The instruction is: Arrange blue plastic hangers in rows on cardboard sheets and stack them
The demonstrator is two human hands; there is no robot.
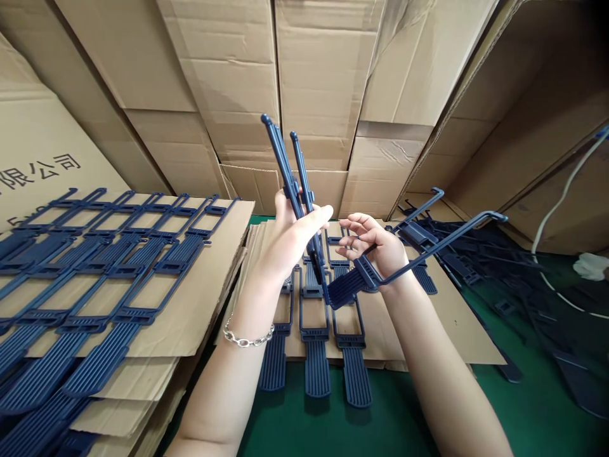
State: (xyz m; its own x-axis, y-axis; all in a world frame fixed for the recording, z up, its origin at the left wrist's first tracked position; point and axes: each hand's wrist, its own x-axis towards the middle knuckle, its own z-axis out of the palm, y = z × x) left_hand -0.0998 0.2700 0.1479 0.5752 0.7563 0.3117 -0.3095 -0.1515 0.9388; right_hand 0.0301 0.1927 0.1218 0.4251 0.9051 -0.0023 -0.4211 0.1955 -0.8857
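Note:
My left hand point(299, 235) is closed around a navy plastic folding stand point(285, 162), its two prongs pointing up and tilted left. At the lower end this part meets a ribbed flap point(345, 289), from which a two-armed frame point(457, 238) slants up to the right; whether they are one hinged piece I cannot tell. My right hand point(373, 244) is palm up with fingers apart and slightly curled. Its wrist lies between the arms of that frame, and nothing shows in the fingers. Below both hands, several similar navy stands point(316, 368) lie flat on cardboard point(432, 336).
On the left, rows of navy stands point(136, 270) cover a stack of cardboard sheets point(223, 235). A dark heap of navy parts point(504, 279) lies on the right over the green surface point(518, 406). Tall cardboard boxes point(323, 76) wall off the back. A white cable point(554, 209) hangs at far right.

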